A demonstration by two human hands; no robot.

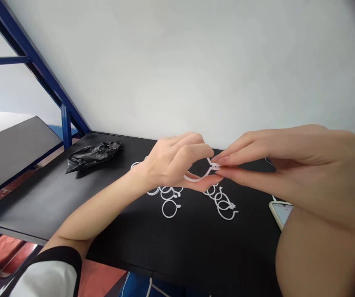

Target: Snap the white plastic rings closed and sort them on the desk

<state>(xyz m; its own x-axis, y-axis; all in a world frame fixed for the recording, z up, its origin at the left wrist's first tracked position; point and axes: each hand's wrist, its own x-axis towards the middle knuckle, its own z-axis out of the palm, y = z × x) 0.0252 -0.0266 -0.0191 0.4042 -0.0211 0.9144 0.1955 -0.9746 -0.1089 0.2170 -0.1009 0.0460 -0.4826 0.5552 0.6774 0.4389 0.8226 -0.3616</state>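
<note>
In the head view, the left hand [174, 165] pinches one side of a thin white plastic snap ring [196, 178]. The right hand [288, 165] closes thumb and fingertips tight on its clasp end, holding it just above the matte black table [118, 231]. The clasp looks not yet joined. 2 loose clusters of similar white rings [169, 208] lie beneath, seemingly closed. A crumpled black plastic bag [92, 154] lies to the left and a pale-cased phone [280, 212] to the right.

Crumpled black plastic bag [93, 155] on black table [56, 198], phone [281, 213] at right, blue frame [66, 126] behind.
</note>
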